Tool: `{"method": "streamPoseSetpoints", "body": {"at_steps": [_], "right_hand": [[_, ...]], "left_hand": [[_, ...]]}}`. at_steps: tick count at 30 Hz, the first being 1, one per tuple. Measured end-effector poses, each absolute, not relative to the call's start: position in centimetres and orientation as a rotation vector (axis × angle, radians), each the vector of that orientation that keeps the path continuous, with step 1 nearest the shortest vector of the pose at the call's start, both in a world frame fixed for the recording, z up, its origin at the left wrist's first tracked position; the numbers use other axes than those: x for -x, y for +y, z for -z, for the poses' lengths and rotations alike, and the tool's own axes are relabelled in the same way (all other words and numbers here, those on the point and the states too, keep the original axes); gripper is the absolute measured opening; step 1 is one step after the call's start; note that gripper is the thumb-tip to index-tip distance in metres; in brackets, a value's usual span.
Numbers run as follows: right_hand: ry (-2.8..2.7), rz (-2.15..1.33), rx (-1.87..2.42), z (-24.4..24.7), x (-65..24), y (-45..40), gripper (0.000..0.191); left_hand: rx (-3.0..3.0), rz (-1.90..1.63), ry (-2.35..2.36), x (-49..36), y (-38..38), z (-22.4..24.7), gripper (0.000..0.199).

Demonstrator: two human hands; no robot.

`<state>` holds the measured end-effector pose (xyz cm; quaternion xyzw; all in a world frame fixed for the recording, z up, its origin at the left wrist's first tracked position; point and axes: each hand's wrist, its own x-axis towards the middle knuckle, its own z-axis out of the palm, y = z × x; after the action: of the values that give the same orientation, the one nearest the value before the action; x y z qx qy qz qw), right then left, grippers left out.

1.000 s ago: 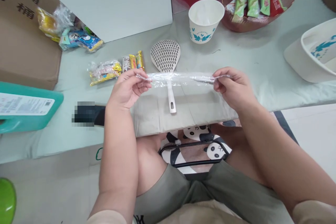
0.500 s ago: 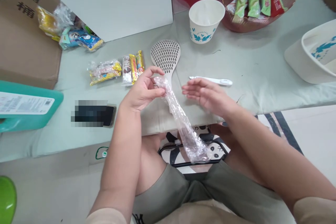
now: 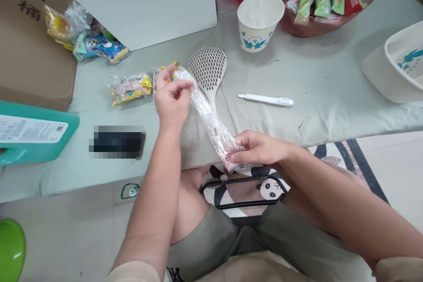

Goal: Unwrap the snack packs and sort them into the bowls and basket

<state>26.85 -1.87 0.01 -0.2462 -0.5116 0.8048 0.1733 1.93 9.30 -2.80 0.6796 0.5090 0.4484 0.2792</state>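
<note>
A long crumpled strip of clear plastic wrap (image 3: 206,112) stretches slantwise between my two hands. My left hand (image 3: 173,101) pinches its upper end, near the small snack packets (image 3: 170,75). The lower end is gripped by my right hand (image 3: 257,149) at the table's front edge. Under the wrap lies a pale skimmer (image 3: 208,68) with a honeycomb of holes in its head; the wrap covers most of its handle. To the right, a white utility knife (image 3: 266,99) rests on the cloth.
A paper cup (image 3: 259,26) stands behind, near a pinkish bowl (image 3: 297,31) of wrapped snacks. At right is a white container (image 3: 380,70). On the left are a phone (image 3: 140,145), a teal jug (image 3: 69,128) and wrapped snacks (image 3: 130,88). Boxes (image 3: 148,9) line the back.
My left hand has moved up and left with the wrap's upper end. My right hand, empty before, has come down and taken hold of the lower end, which has risen.
</note>
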Motion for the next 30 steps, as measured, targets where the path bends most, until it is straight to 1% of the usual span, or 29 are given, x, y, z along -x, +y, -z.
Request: {"method": "streamPoseSetpoints", "body": {"at_steps": [3, 5, 6, 8, 11, 14, 16, 18, 19, 20, 22, 24, 25, 28, 30], "right_hand": [[-1.339, -2.228, 0.564, 0.0, -27.7, -1.9, 0.021], [-1.148, -2.117, 0.546, 0.1, -28.4, -1.7, 0.026], [-1.046, -2.054, 0.552, 0.1, -28.8, -1.5, 0.029], [-0.898, -1.929, 0.598, 0.0, -29.5, -0.9, 0.031], [-0.874, -1.720, 0.829, 0.2, -30.4, 0.3, 0.032], [-0.985, -1.452, 1.201, 0.9, -30.8, 1.2, 0.038], [-1.227, -1.230, 1.426, 1.3, -30.6, 1.2, 0.034], [-1.575, -1.039, 1.508, 1.4, -29.9, 0.7, 0.034], [-1.736, -1.002, 1.470, 1.3, -29.4, 0.3, 0.035], [-1.864, -1.020, 1.387, 1.2, -28.8, -0.2, 0.036], [-2.003, -1.162, 1.142, 0.9, -27.7, -1.1, 0.034], [-2.026, -1.323, 0.923, 0.8, -26.8, -1.9, 0.030], [-2.015, -1.388, 0.858, 0.8, -26.5, -2.1, 0.027], [-1.891, -1.517, 0.848, 0.8, -26.2, -2.4, 0.023], [-1.746, -1.550, 0.913, 0.7, -26.6, -2.2, 0.024]], "left_hand": [[-2.040, -1.131, 1.434, -2.5, 8.7, 2.3, 0.018], [-2.180, -1.003, 1.409, -3.4, 8.2, 2.0, 0.023], [-2.226, -0.940, 1.396, -3.8, 7.9, 1.8, 0.020], [-2.264, -0.838, 1.375, -4.7, 7.4, 1.2, 0.009], [-2.217, -0.732, 1.260, -5.4, 6.4, -0.1, 0.012], [-2.050, -0.634, 0.995, -5.7, 5.2, -2.0, 0.019], [-1.906, -0.600, 0.810, -6.0, 4.5, -3.3, 0.025], [-1.743, -0.655, 0.698, -6.5, 3.9, -4.1, 0.032], [-1.656, -0.709, 0.688, -6.8, 3.7, -4.3, 0.036], [-1.573, -0.769, 0.707, -7.1, 3.6, -4.4, 0.039], [-1.450, -0.871, 0.807, -7.8, 3.6, -4.0, 0.045], [-1.426, -0.923, 0.912, -8.2, 4.0, -3.1, 0.045], [-1.453, -0.923, 0.959, -8.2, 4.2, -2.6, 0.042], [-1.671, -0.806, 1.078, -7.9, 4.8, -1.3, 0.030], [-1.872, -0.705, 1.094, -7.5, 5.1, -0.9, 0.031]]}}
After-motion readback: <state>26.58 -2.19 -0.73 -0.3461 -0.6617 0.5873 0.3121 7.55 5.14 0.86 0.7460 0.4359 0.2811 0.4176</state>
